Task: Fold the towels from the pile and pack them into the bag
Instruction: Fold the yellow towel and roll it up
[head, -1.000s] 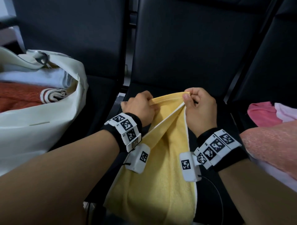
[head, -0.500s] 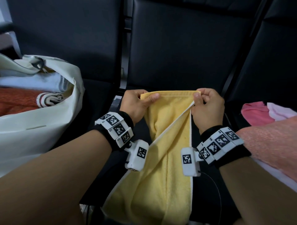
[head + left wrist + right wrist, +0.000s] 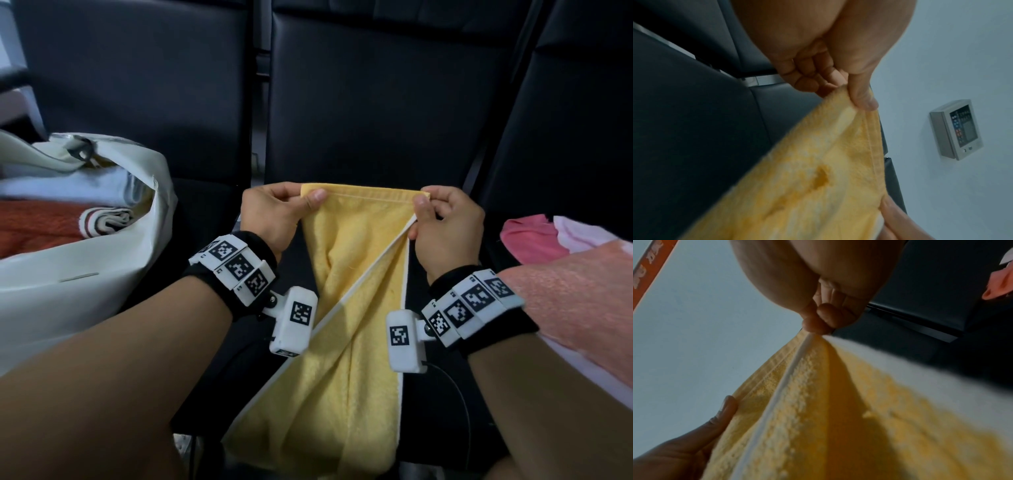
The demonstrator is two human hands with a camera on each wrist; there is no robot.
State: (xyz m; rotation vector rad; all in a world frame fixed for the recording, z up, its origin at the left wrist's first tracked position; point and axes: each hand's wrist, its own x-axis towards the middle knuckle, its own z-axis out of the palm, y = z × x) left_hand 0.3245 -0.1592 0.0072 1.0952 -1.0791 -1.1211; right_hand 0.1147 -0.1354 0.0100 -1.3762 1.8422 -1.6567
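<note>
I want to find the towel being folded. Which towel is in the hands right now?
The yellow towel. The left hand and right hand pinch its top corners, while the orange one lies in the bag.

head cam looks down at both hands; wrist cams sit close under each palm, all sharing the yellow towel (image 3: 356, 308).

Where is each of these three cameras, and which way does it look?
Head: worn on the head, looks down at left hand, right hand, both forearms, yellow terry towel.
Left wrist: looks along left hand pinching the towel.
Right wrist: looks along right hand pinching it.
All share the towel.
</note>
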